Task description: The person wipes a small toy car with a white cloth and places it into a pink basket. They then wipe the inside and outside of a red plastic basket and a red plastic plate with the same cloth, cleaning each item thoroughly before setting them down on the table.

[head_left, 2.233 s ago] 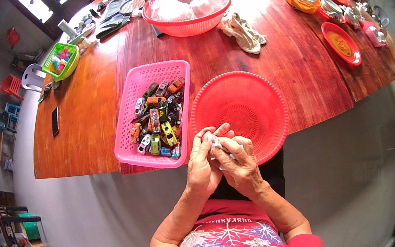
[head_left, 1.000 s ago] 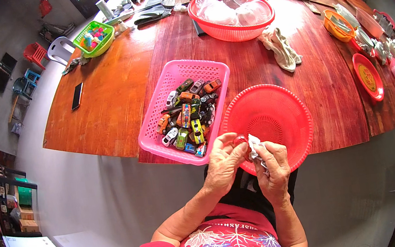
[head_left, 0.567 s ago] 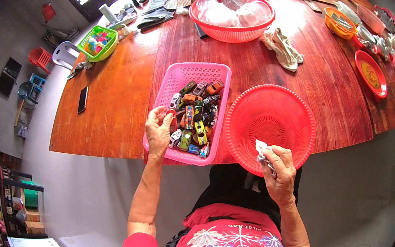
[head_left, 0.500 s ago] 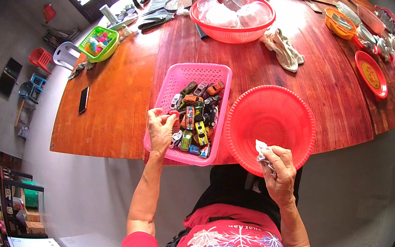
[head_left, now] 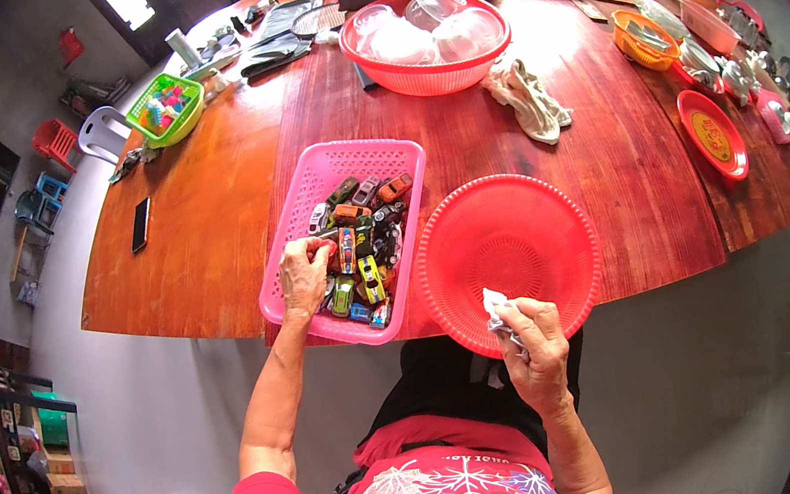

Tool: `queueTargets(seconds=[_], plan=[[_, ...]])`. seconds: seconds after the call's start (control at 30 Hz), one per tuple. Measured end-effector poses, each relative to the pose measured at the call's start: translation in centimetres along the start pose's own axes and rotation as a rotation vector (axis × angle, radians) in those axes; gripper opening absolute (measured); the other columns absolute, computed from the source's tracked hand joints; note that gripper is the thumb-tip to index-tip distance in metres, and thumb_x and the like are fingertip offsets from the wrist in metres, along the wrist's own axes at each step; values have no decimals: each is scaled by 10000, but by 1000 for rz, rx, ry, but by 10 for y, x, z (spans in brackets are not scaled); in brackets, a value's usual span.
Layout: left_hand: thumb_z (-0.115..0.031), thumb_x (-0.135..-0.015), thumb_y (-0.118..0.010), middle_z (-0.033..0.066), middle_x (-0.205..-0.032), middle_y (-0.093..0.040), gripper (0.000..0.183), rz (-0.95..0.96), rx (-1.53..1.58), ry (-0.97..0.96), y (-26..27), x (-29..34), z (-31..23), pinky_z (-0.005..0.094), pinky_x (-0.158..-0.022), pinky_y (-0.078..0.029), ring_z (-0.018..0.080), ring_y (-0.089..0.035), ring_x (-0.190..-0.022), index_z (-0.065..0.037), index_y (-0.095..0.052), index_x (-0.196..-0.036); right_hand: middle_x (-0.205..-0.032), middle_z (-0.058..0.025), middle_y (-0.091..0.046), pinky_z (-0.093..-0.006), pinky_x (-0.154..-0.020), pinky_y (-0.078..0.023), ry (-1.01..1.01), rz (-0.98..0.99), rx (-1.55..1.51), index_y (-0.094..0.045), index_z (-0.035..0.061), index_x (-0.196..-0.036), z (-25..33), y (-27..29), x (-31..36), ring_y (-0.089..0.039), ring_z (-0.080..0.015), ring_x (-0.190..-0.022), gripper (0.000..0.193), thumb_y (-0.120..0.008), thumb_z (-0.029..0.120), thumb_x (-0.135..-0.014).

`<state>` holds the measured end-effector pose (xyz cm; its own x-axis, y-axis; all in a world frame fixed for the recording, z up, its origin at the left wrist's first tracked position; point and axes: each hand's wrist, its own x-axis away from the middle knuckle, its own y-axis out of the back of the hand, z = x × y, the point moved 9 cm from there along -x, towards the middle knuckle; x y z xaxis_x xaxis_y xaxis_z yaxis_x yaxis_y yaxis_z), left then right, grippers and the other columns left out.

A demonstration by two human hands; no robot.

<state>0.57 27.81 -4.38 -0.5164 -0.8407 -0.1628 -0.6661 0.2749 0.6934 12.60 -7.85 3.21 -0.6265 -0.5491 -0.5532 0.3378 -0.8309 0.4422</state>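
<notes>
My left hand (head_left: 304, 278) reaches over the left side of a pink plastic basket (head_left: 271, 285). Its fingers are pinched on a small red toy car (head_left: 329, 248), partly covered by the fingertips. Several toy cars are heaped in the basket, among them a yellow one (head_left: 372, 281) and a green one (head_left: 342, 296). Above the near rim of a round red plastic basin (head_left: 514, 230), my right hand (head_left: 537, 348) is closed on a crumpled white cloth (head_left: 498, 308). Nothing shows inside the basin, which stands right of the basket.
Farther back, a larger red basket (head_left: 432, 75) holds clear plastic bowls, with a pale crumpled cloth (head_left: 531, 101) beside it. A phone (head_left: 142, 225) and a green basket (head_left: 167, 129) lie on the left. Along the right edge are an orange basket (head_left: 641, 56) and a red plate (head_left: 712, 134).
The whole view has shifted, so the table's things appear farther left. My left hand stays at the toy basket with the red car, and my right still grips the cloth.
</notes>
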Motion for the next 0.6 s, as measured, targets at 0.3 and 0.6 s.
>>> queueTargets(seconds=[0.3, 0.6], plan=[[-210, -744, -757, 140, -1084, -543, 502, -172, -323, -265, 30, 26, -44, 432, -960, -368, 323, -471, -1077, -37, -562, -1173, -1007, -140, -592, -365, -762, -492, 26, -12, 19, -645, 8, -1033, 2, -1, -4, -578, -298, -898, 360, -712, -74, -689], [-324, -826, -710, 192, -1036, -523, 763, -253, 449, 422, 64, 120, 59, 356, -663, -500, 270, -582, -853, -22, -237, -1345, -997, -142, -599, -339, -744, -509, 18, -19, 12, -650, 11, -1045, 1, 2, -4, -599, -282, -893, 335, -694, -82, -726]])
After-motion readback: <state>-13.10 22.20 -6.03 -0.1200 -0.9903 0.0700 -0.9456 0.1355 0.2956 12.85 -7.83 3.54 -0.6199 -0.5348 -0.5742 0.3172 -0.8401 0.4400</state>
